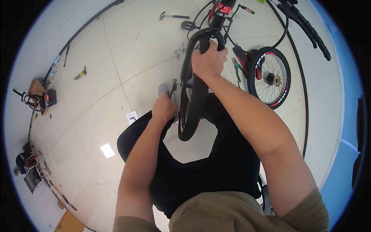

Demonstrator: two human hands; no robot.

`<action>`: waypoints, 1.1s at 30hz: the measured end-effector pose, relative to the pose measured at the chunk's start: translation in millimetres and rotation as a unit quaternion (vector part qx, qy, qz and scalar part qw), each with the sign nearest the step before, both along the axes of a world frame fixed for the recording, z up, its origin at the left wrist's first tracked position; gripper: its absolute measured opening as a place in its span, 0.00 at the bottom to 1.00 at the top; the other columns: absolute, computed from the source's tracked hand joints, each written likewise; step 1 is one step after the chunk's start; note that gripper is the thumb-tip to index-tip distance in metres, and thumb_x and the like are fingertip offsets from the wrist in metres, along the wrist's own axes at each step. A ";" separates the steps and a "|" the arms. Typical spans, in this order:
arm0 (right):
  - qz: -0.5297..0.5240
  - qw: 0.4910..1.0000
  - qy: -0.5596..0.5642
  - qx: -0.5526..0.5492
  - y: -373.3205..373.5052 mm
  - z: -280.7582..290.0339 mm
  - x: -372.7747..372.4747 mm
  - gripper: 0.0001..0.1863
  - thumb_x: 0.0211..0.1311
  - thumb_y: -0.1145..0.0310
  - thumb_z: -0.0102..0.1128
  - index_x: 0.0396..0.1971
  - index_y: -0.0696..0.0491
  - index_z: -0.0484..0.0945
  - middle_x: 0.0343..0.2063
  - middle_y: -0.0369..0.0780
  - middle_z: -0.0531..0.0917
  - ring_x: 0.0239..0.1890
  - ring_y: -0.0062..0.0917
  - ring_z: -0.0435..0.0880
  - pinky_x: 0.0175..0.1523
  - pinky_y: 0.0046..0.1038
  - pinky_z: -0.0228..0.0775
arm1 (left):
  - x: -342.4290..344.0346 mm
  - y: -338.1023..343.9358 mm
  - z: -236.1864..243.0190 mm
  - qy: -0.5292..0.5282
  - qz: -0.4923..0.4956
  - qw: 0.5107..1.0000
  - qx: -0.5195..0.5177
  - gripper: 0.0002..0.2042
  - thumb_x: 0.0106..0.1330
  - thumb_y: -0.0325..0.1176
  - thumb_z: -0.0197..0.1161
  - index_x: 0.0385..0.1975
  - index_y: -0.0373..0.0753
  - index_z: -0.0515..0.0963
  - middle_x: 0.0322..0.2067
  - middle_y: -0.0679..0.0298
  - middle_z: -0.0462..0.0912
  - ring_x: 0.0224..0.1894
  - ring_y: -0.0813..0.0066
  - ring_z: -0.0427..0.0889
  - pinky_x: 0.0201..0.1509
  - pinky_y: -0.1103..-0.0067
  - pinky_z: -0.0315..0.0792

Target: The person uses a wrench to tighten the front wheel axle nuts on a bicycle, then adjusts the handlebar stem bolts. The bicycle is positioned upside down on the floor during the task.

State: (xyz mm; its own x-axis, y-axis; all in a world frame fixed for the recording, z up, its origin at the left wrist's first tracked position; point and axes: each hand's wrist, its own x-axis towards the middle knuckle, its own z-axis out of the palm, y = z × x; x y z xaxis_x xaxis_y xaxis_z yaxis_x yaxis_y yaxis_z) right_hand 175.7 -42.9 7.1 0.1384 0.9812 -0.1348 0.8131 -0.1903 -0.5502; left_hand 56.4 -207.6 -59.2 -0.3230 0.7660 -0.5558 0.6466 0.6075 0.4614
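A bicycle's front wheel, with a knobbly black tyre [192,124], stands between my knees below the black fork [211,32]. My right hand [210,62] is closed round the top of the tyre, just under the fork crown. Low beside the wheel, my left hand [164,108] grips a dark metal tool that looks like a wrench [174,86]. Its head points away from me, close to the middle of the wheel. The fingers of that hand are partly hidden by its back. The frame's head tube, with a red badge [223,9], rises beyond the fork.
Right of the bicycle sits another wheel with a cassette [270,79]. Green-handled pliers [237,69] lie nearby. A hammer [174,16], a yellow cutter knife [80,73] and a printed leaflet [132,116] rest on the tiled floor. The drop handlebar [309,31] hangs at upper right. A cardboard box [36,88] stands far left.
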 end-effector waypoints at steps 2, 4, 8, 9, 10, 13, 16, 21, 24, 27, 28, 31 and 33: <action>-0.002 1.000 -0.004 -0.006 0.1 0.9 0.1 0.36 0.60 0.61 0.61 0.68 0.58 0.66 0.59 0.60 0.61 0.57 0.56 0.69 0.60 0.48 0.72 | -3.7 10.1 10.8 0.004 -0.015 0.999 -0.040 0.22 0.66 0.28 0.51 0.60 0.29 0.74 0.50 0.36 0.83 0.55 0.38 0.82 0.61 0.56 0.74; -0.002 1.000 -0.006 -0.009 0.5 2.1 0.2 0.36 0.60 0.60 0.61 0.68 0.58 0.66 0.59 0.60 0.61 0.58 0.56 0.69 0.60 0.48 0.72 | -10.0 17.7 4.9 -0.001 -0.022 0.999 -0.034 0.22 0.65 0.27 0.52 0.59 0.29 0.75 0.51 0.36 0.83 0.55 0.38 0.82 0.61 0.57 0.74; 0.000 1.000 -0.008 -0.012 -0.8 4.6 -1.1 0.36 0.60 0.60 0.61 0.68 0.58 0.66 0.59 0.60 0.61 0.58 0.55 0.69 0.60 0.48 0.72 | -25.6 25.8 -11.2 -0.023 -0.042 0.999 0.006 0.16 0.65 0.32 0.55 0.48 0.30 0.78 0.47 0.35 0.84 0.54 0.37 0.82 0.58 0.55 0.75; -0.001 1.000 -0.010 -0.013 -0.8 4.5 -1.2 0.37 0.60 0.60 0.61 0.68 0.58 0.66 0.59 0.60 0.61 0.58 0.55 0.69 0.60 0.48 0.72 | -25.4 28.9 -10.6 -0.024 -0.046 0.999 -0.001 0.16 0.64 0.32 0.56 0.47 0.30 0.78 0.47 0.36 0.83 0.54 0.38 0.82 0.58 0.56 0.75; 0.000 1.000 -0.010 -0.012 -0.1 4.4 -1.1 0.37 0.60 0.60 0.61 0.68 0.58 0.66 0.59 0.60 0.61 0.58 0.55 0.69 0.60 0.48 0.72 | -25.5 31.8 -9.8 -0.025 -0.049 0.998 -0.007 0.15 0.64 0.32 0.56 0.46 0.29 0.79 0.48 0.36 0.83 0.55 0.38 0.81 0.59 0.56 0.75; 0.001 1.000 -0.006 -0.011 -0.8 3.0 -0.3 0.37 0.61 0.60 0.61 0.69 0.59 0.65 0.59 0.60 0.60 0.58 0.56 0.68 0.60 0.48 0.72 | -23.3 37.5 -13.0 -0.020 -0.067 0.997 -0.014 0.17 0.62 0.28 0.54 0.48 0.29 0.81 0.45 0.37 0.84 0.52 0.40 0.83 0.57 0.59 0.75; 0.003 1.000 0.000 -0.011 -0.7 1.6 -0.4 0.37 0.61 0.60 0.61 0.69 0.59 0.65 0.60 0.60 0.60 0.58 0.56 0.68 0.61 0.48 0.72 | -20.7 43.9 -13.0 -0.029 -0.082 0.996 -0.032 0.16 0.62 0.29 0.56 0.44 0.28 0.83 0.47 0.37 0.84 0.54 0.41 0.82 0.58 0.59 0.75; 0.006 1.000 0.002 -0.007 -1.4 0.3 -3.3 0.38 0.61 0.60 0.61 0.69 0.59 0.65 0.60 0.61 0.59 0.59 0.56 0.67 0.61 0.48 0.72 | -15.1 48.8 -15.0 -0.029 -0.078 0.995 -0.056 0.14 0.61 0.29 0.57 0.41 0.27 0.83 0.48 0.37 0.84 0.54 0.41 0.82 0.58 0.59 0.77; 0.008 1.000 0.010 -0.018 -1.0 2.0 -2.6 0.38 0.61 0.60 0.61 0.69 0.59 0.64 0.60 0.61 0.59 0.59 0.56 0.67 0.61 0.48 0.72 | -12.9 51.6 -15.0 -0.020 -0.091 0.994 -0.064 0.14 0.61 0.29 0.57 0.39 0.27 0.84 0.47 0.38 0.84 0.54 0.41 0.83 0.57 0.59 0.77; 0.009 1.000 0.007 -0.015 -1.6 3.3 -3.4 0.38 0.61 0.60 0.61 0.69 0.60 0.64 0.60 0.61 0.59 0.59 0.57 0.67 0.61 0.49 0.72 | -9.6 57.5 -12.0 -0.007 -0.115 0.991 -0.071 0.12 0.61 0.29 0.57 0.35 0.27 0.85 0.47 0.38 0.84 0.54 0.42 0.83 0.57 0.59 0.77; 0.010 1.000 0.011 -0.014 -1.6 3.6 -3.7 0.38 0.61 0.60 0.61 0.69 0.60 0.64 0.60 0.61 0.59 0.59 0.57 0.67 0.61 0.49 0.72 | -9.2 60.3 -10.6 -0.004 -0.120 0.990 -0.074 0.12 0.61 0.29 0.57 0.33 0.28 0.85 0.47 0.38 0.84 0.54 0.42 0.83 0.57 0.59 0.77; 0.011 1.000 0.016 -0.014 -1.0 3.3 -3.4 0.37 0.61 0.61 0.61 0.69 0.60 0.64 0.60 0.61 0.60 0.59 0.57 0.68 0.61 0.49 0.72 | -5.3 55.3 -12.4 0.019 -0.173 0.983 -0.065 0.13 0.63 0.29 0.55 0.41 0.28 0.81 0.46 0.36 0.84 0.52 0.39 0.83 0.57 0.57 0.76; 0.010 1.000 0.013 -0.014 1.0 2.3 -4.2 0.37 0.61 0.61 0.61 0.69 0.60 0.64 0.59 0.61 0.60 0.58 0.57 0.68 0.61 0.49 0.72 | 0.2 40.7 -21.9 0.020 -0.147 0.986 -0.070 0.16 0.65 0.31 0.57 0.48 0.29 0.78 0.47 0.37 0.84 0.53 0.39 0.83 0.58 0.56 0.75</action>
State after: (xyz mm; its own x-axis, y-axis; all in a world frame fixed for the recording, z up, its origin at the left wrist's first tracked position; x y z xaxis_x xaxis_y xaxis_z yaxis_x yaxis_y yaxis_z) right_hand 171.6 -41.9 9.4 0.1158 0.9795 -0.1647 0.8023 -0.1900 -0.5659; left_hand 56.5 -166.9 -81.0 -0.1216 0.7460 -0.6548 0.8204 0.4468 0.3568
